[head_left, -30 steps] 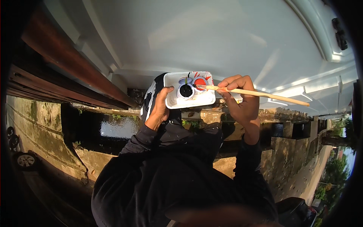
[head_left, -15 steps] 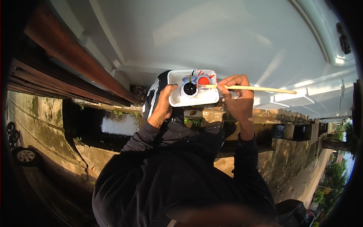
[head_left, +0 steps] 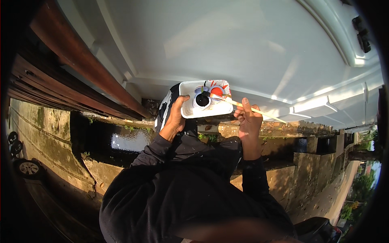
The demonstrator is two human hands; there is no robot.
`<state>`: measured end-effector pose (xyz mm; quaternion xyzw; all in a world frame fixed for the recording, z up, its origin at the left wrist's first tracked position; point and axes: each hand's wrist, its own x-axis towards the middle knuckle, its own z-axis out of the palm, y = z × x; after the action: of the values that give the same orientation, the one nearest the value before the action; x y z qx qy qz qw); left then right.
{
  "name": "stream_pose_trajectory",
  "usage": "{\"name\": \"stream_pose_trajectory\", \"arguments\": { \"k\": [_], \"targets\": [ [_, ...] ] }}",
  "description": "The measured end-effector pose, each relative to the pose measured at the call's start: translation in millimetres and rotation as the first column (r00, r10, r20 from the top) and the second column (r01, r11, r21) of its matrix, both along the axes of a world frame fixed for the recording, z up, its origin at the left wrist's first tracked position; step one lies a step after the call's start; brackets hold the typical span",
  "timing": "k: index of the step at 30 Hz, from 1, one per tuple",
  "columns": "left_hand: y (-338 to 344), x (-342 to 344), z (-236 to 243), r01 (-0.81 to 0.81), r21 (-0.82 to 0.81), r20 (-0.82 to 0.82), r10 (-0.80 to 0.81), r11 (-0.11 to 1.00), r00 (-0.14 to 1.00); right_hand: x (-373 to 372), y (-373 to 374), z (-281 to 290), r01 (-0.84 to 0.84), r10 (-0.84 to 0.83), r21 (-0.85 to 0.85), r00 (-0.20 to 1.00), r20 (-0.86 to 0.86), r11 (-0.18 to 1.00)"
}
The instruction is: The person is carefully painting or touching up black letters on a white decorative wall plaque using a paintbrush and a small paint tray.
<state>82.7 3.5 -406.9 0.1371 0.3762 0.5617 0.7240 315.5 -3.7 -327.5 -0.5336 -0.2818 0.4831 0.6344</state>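
Observation:
My left hand [head_left: 175,117] grips the left edge of a white plastic tray [head_left: 190,112], its thumb over the rim. Inside stand a small pot of black paint [head_left: 202,100] and a pot of red paint [head_left: 216,91], and red smears mark the tray's far right corner. My right hand [head_left: 248,117] is closed on the light wooden handle of a paintbrush [head_left: 259,111]. The brush slants across the tray's right side, and its dark bristle end is at the edge of the black pot. Whether the bristles touch the paint I cannot tell.
A large pale grey-white panelled surface [head_left: 227,44] rises beyond the tray. Rusty brown beams [head_left: 87,60] run along the left. Below lie a ditch with water [head_left: 131,139] and mossy concrete walls [head_left: 40,121]. A car wheel [head_left: 29,168] shows at far left.
My right hand has moved down and left, and the brush now tilts, with its handle end lower. The tray has shifted slightly downward with my left hand still on it.

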Motion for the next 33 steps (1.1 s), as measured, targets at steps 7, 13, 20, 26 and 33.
{"name": "stream_pose_trajectory", "arguments": {
  "k": [7, 13, 20, 26, 33],
  "targets": [
    [2.0, -0.8, -2.3, 0.015, -0.014, 0.004, -0.015, 1.0, 1.0, 3.3, -15.7, -11.2, -0.182, 0.111, -0.133, 0.901, -0.42, 0.974],
    [8.6, -2.4, -16.2, 0.058, 0.018, -0.061, -0.057, 0.998, 0.997, -10.4, -31.9, -9.7, -0.136, 0.125, 0.035, 0.738, -0.663, 0.99],
    [5.0, -3.1, -25.7, 0.033, 0.03, -0.054, -0.032, 0.999, 0.998, -11.8, -0.4, 40.8, -0.057, 0.195, 0.203, 0.612, -0.767, 0.978],
    [2.9, 0.1, -10.3, 0.041, 0.057, -0.038, -0.039, 0.998, 0.999, 1.5, 33.5, 184.0, 0.124, 0.251, 0.722, 0.887, -0.389, 0.68],
    [9.7, -6.3, -32.1, 0.089, 0.067, -0.056, -0.085, 0.994, 0.995, -5.9, 80.0, 295.2, 0.088, -0.219, 0.989, 0.974, -0.06, 0.118]
  ]
}}
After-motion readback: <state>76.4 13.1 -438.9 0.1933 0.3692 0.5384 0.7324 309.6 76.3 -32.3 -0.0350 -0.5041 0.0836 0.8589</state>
